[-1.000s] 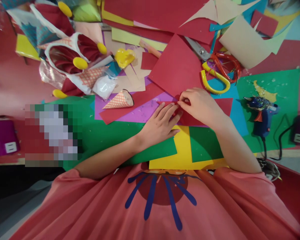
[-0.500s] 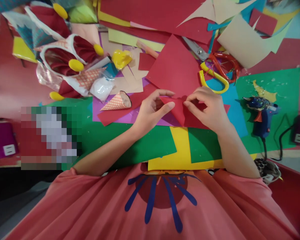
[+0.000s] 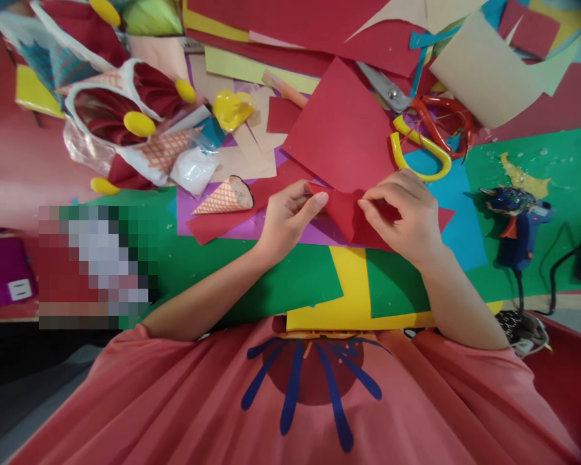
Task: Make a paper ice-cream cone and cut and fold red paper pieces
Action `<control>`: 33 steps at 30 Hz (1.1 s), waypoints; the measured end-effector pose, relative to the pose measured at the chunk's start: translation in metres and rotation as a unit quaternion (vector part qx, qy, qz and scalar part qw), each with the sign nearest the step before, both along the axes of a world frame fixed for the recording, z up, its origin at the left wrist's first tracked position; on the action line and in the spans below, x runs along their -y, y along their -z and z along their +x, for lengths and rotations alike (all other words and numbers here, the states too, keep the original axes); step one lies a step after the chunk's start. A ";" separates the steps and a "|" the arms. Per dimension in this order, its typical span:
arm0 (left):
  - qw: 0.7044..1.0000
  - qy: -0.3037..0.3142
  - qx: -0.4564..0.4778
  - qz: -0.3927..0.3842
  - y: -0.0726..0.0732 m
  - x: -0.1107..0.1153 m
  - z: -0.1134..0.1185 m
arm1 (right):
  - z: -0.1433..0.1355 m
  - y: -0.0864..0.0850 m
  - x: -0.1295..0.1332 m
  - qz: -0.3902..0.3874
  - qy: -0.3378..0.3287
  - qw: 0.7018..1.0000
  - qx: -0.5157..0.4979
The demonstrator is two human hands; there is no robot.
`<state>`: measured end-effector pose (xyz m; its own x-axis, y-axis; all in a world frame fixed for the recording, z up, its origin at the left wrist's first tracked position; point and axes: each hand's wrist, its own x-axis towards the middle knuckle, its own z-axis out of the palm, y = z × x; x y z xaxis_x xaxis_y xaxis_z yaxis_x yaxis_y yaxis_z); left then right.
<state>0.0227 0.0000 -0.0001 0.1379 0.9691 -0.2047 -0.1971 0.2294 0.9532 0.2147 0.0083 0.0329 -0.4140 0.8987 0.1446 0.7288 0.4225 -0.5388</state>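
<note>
A small folded piece of red paper [image 3: 341, 216] is between my two hands, over the purple and red sheets. My left hand [image 3: 288, 223] pinches its left corner between thumb and fingers. At its right side, my right hand [image 3: 409, 219] has thumb and forefinger closed on the edge; the tips partly hide the contact. Just beyond lies a square red sheet [image 3: 341, 129] with a corner pointing away. Left of my left hand rests a small paper cone [image 3: 225, 196] with a checked waffle print. Scissors [image 3: 440, 169] with red and yellow handles lie beyond my right hand.
A blue glue gun [image 3: 519, 239] with a cord lies on green paper at the right. Several decorated cones [image 3: 157, 152] with red pleats and yellow discs crowd the upper left. Yellow clay [image 3: 232, 110] and a clear bag [image 3: 193, 169] sit near them. Cut paper scraps cover the back.
My left hand has shifted slightly left along the red paper, its thumb drawing back from the middle. The view has turned slightly, moving the things on the right outward.
</note>
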 end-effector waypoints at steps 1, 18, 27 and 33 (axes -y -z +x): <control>1.000 -0.003 -0.002 -0.003 -0.001 0.000 0.001 | 0.000 -0.001 0.000 -0.010 0.002 1.000 0.001; 0.999 -0.037 -0.005 -0.021 -0.008 -0.001 0.004 | 0.001 -0.007 -0.003 -0.067 -0.010 0.997 -0.025; 0.999 -0.030 0.010 -0.028 0.001 0.000 0.002 | 0.001 -0.005 -0.003 -0.091 -0.007 0.995 -0.048; 0.999 -0.037 -0.004 -0.027 0.005 0.000 -0.001 | 0.001 -0.006 -0.003 -0.092 -0.004 0.995 -0.038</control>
<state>0.0221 -0.0002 -0.0055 0.0643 0.9643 -0.2569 -0.2088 0.2647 0.9414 0.2159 0.0109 0.0389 -0.4159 0.9093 0.0097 0.6797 0.3179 -0.6610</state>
